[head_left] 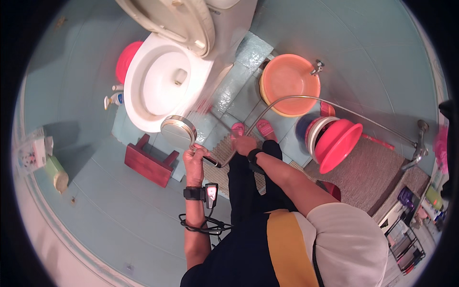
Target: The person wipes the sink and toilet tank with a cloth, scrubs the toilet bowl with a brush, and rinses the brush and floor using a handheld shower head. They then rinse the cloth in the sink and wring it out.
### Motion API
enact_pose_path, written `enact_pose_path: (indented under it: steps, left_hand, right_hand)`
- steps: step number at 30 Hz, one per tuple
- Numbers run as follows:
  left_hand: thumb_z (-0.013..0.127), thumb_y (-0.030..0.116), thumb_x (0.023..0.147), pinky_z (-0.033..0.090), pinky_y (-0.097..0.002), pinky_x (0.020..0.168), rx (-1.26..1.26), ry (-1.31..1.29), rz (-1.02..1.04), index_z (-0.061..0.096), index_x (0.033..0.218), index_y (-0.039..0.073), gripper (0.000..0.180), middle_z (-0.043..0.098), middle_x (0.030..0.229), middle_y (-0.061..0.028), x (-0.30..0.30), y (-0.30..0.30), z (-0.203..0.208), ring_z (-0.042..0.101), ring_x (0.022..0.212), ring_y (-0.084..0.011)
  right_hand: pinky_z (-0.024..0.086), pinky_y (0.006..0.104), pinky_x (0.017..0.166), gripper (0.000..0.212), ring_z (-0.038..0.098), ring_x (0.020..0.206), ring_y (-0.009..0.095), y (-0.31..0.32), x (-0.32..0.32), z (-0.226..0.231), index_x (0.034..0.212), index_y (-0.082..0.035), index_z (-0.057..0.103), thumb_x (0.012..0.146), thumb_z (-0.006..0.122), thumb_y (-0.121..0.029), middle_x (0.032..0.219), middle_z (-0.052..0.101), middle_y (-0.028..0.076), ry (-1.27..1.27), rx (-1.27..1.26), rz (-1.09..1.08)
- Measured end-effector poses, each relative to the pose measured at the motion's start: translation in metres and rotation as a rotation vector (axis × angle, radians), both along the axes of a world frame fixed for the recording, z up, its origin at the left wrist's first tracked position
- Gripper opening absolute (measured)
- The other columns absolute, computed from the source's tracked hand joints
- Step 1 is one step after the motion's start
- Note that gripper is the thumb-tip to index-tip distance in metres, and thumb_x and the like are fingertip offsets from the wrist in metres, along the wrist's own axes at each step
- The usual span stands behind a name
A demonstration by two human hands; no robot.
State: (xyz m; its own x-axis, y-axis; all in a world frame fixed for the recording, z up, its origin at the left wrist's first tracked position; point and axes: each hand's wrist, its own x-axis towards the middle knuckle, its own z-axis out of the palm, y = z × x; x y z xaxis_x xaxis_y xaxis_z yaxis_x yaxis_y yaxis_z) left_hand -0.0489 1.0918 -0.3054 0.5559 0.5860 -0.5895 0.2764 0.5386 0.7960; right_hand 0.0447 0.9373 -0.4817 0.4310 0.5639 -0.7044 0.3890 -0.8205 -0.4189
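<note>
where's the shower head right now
In the head view, the shower head is left of centre, held in the left hand, appearing beside the white toilet and near the red stool.

White glare patches the floor tiles [229, 94], fisheye distortion bows the walls [377, 52], and corners go black.

this is a bathroom, by the look of it in a home, shown by the white toilet [135, 95], the shower head [178, 132] on its metal hose [297, 97], the wall-mounted tap [420, 152], the glossy floor tiles [227, 98], the nested plastic basins [337, 145] and the low red stool [148, 165].
</note>
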Motion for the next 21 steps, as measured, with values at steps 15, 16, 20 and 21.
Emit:
enact_pose_path:
  steps: [15, 16, 20, 21]
  left_hand:
    - [0.055, 0.002, 0.081, 0.046, -0.0318, 0.070, -0.051, -0.181, 0.696, 0.053, 0.083, 0.003, 0.004, 0.057, 0.070, -0.0062, -0.107, -0.006, -0.063, 0.056, 0.066, -0.0169]
    - [0.055, 0.001, 0.080, 0.046, -0.0302, 0.069, -0.071, -0.177, 0.721, 0.054, 0.083, 0.002, 0.003, 0.057, 0.069, -0.0063, -0.113, -0.007, -0.068, 0.057, 0.066, -0.0165]
    - [0.055, 0.001, 0.079, 0.045, -0.0283, 0.068, -0.111, -0.216, 0.784, 0.054, 0.082, 0.003, 0.004, 0.057, 0.068, -0.0062, -0.135, -0.011, -0.085, 0.056, 0.065, -0.0160]
    - [0.055, 0.001, 0.079, 0.045, -0.0282, 0.068, -0.089, -0.176, 0.779, 0.053, 0.082, 0.003, 0.004, 0.058, 0.068, -0.0063, -0.139, -0.010, -0.089, 0.056, 0.065, -0.0159]
  right_hand:
    - [0.049, 0.0486, 0.065, 0.029, 0.062, 0.074, 0.042, -0.037, 0.223, -0.048, 0.107, 0.000, 0.050, 0.087, 0.045, -0.021, 0.083, 0.063, 0.025, -0.197, -0.083, 0.001]
    - [0.049, 0.0480, 0.067, 0.029, 0.062, 0.076, 0.042, -0.035, 0.210, -0.049, 0.107, 0.000, 0.050, 0.087, 0.045, -0.021, 0.083, 0.063, 0.025, -0.230, -0.063, 0.107]
    - [0.047, 0.0521, 0.075, 0.027, 0.061, 0.087, 0.043, -0.013, 0.123, -0.046, 0.107, -0.006, 0.053, 0.086, 0.045, -0.021, 0.090, 0.063, 0.026, -0.157, 0.006, 0.432]
    - [0.047, 0.0527, 0.076, 0.027, 0.061, 0.087, 0.043, -0.003, 0.096, -0.046, 0.107, -0.007, 0.053, 0.086, 0.045, -0.021, 0.091, 0.063, 0.025, -0.199, -0.038, 0.457]
